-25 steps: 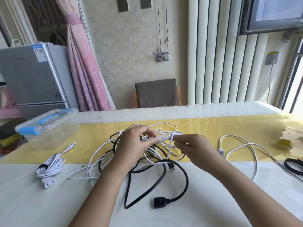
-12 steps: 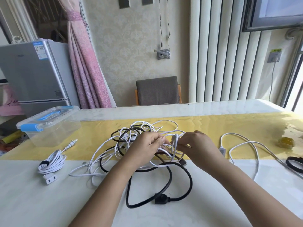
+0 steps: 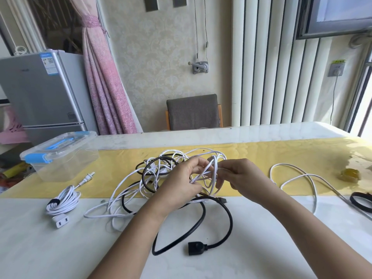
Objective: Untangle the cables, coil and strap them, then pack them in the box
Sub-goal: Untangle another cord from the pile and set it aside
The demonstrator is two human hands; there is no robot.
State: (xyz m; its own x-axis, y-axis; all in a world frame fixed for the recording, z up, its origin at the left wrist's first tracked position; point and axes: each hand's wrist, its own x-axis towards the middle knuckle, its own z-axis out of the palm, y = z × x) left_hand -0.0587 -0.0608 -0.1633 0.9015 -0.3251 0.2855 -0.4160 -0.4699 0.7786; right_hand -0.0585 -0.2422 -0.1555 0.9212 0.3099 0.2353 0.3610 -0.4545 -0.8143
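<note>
A tangle of white cables [image 3: 161, 170] and a black cable [image 3: 227, 216] lies at the middle of the table. My left hand [image 3: 181, 184] grips white strands lifted from the tangle. My right hand [image 3: 239, 176] pinches white loops right beside it, fingers curled. The black cable's socket end [image 3: 196, 248] lies near the front. A coiled, strapped white cable [image 3: 62, 202] with a plug rests at the left. The clear box [image 3: 60, 156] with a blue-latched lid, shut, stands at the far left.
A loose white cable [image 3: 298, 178] trails across the right side of the table. A black loop [image 3: 360, 201] lies at the right edge and a small amber object [image 3: 350, 174] behind it. A yellow runner [image 3: 261, 154] crosses the table. A chair [image 3: 193, 111] stands behind it.
Both hands have risen a little, lifting white loops higher off the table. The black cable's socket end has slid slightly nearer the middle.
</note>
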